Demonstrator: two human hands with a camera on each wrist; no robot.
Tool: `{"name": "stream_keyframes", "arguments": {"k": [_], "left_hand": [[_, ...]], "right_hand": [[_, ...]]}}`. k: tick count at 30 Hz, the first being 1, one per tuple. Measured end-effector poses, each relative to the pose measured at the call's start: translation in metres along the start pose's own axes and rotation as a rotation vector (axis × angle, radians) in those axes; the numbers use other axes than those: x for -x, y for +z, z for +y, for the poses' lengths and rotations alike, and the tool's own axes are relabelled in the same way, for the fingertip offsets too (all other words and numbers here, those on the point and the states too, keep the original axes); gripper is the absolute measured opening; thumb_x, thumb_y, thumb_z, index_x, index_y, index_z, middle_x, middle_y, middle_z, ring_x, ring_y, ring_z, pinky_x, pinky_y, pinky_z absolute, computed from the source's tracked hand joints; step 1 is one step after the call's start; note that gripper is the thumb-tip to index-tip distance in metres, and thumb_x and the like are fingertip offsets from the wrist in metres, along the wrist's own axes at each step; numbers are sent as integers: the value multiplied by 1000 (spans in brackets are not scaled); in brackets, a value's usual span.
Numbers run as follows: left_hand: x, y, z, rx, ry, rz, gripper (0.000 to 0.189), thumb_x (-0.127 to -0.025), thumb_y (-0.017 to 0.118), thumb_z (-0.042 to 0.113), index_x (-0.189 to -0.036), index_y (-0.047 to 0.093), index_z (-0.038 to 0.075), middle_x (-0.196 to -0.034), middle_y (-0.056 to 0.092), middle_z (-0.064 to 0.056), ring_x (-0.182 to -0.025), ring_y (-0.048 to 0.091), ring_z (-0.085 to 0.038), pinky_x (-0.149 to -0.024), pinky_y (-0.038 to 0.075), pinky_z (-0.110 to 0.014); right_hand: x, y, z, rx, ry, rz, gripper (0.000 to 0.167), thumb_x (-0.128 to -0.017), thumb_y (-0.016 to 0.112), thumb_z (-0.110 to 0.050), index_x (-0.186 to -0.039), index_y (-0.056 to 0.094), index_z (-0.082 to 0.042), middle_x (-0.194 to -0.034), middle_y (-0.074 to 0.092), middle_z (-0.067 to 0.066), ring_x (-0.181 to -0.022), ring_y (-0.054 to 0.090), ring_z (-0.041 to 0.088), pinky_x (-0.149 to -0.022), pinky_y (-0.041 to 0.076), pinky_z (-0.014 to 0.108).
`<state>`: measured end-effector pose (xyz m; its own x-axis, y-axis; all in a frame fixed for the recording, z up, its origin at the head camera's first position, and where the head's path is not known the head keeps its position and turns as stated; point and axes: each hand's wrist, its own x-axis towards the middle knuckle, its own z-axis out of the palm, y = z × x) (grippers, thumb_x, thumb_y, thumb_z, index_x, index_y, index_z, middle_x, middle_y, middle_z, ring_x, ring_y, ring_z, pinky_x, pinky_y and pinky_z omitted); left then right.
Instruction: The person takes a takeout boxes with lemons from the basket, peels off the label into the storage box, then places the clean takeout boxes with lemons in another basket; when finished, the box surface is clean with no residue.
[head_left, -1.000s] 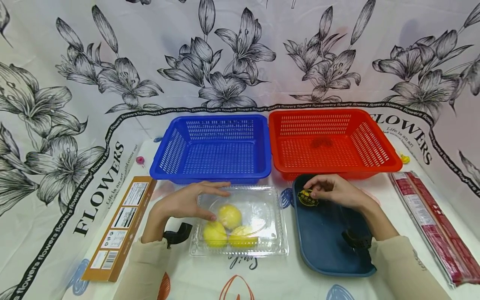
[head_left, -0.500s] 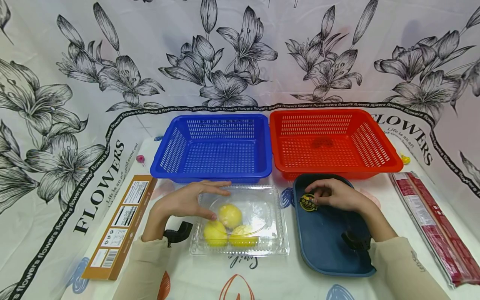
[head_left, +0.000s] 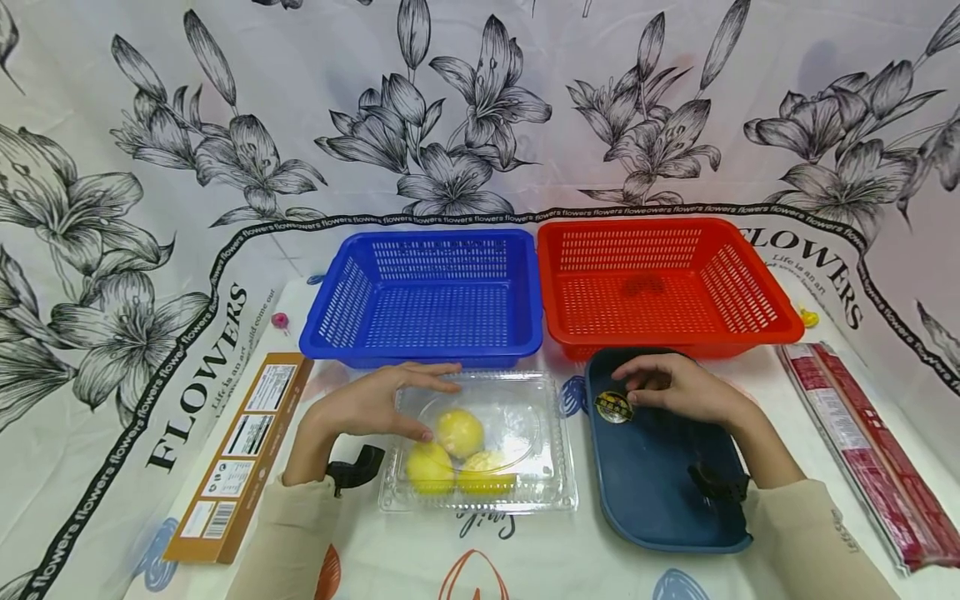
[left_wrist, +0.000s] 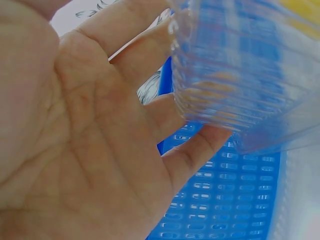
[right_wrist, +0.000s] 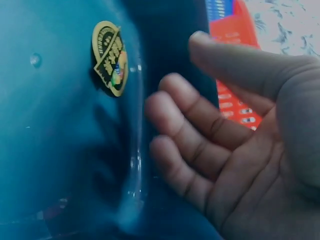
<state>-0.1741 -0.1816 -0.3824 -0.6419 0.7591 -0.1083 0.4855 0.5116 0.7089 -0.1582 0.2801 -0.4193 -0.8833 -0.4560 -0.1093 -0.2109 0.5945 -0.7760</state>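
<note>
A clear plastic clamshell box (head_left: 525,433) holding several round yellow fruits (head_left: 460,432) stands in the middle of the table. My left hand (head_left: 375,404) spans its left end, fingers spread and touching the plastic; in the left wrist view its palm (left_wrist: 85,135) faces the box's ribbed wall (left_wrist: 225,90). To the right lies a dark blue tray (head_left: 652,500). Near its left wall is a black and gold sticker (head_left: 613,407) with a small coloured picture. My right hand (head_left: 678,387) hovers over the tray, fingers loosely bent; the right wrist view shows a gap between fingertips and sticker (right_wrist: 111,59).
A blue basket (head_left: 442,317) and a red basket (head_left: 637,304) stand side by side behind the box and tray. At the left lies a long brown carton (head_left: 240,458); at the right, a long red packet (head_left: 870,450). A small pink thing (head_left: 280,320) lies at the far left.
My right fingers, which overlapped the sticker a second ago, have drawn slightly right, away from it. The sticker sits a little lower in the tray. The left hand and box have not moved.
</note>
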Motion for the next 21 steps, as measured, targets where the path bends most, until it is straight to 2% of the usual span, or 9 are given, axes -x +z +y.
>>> {"name": "stream_keyframes", "arguments": {"k": [7, 12, 14, 18, 21], "left_hand": [[-2, 2, 1, -10, 10, 0, 65, -82, 85, 22, -143, 61, 20, -164, 40, 0, -153, 31, -36, -120, 31, -63], [2, 3, 0, 0, 19, 11, 66, -82, 84, 23, -143, 60, 22, -164, 39, -2, -153, 29, -39, -119, 30, -65], [3, 3, -1, 12, 15, 17, 66, -82, 85, 23, -143, 60, 22, -164, 39, -2, -154, 27, -39, -119, 28, -66], [6, 5, -2, 26, 9, 40, 66, -82, 85, 24, -143, 60, 22, -164, 39, 0, -156, 24, -36, -121, 26, -66], [7, 6, -2, 34, 19, 69, 64, -81, 85, 22, -141, 62, 22, -163, 41, 2, -155, 25, -37, -120, 27, -66]], "right_hand": [[13, -11, -3, -150, -6, 58, 36, -95, 72, -20, -128, 68, -6, -113, 69, 22, -96, 69, 18, -81, 61, 29], [26, -26, -8, -222, -72, 138, 34, -98, 68, -12, -130, 65, -3, -111, 73, 5, -97, 71, 18, -83, 61, 27], [32, -35, -9, -258, -106, 203, 33, -98, 65, -7, -131, 65, -4, -109, 74, -5, -96, 72, 14, -83, 60, 23], [41, -50, -6, -402, -172, 403, 37, -96, 62, 5, -133, 63, 0, -107, 74, -6, -92, 72, 8, -81, 58, 17], [46, -60, 3, -330, -139, 621, 37, -96, 65, 1, -133, 64, -2, -106, 72, -11, -92, 68, 3, -79, 54, 11]]}}
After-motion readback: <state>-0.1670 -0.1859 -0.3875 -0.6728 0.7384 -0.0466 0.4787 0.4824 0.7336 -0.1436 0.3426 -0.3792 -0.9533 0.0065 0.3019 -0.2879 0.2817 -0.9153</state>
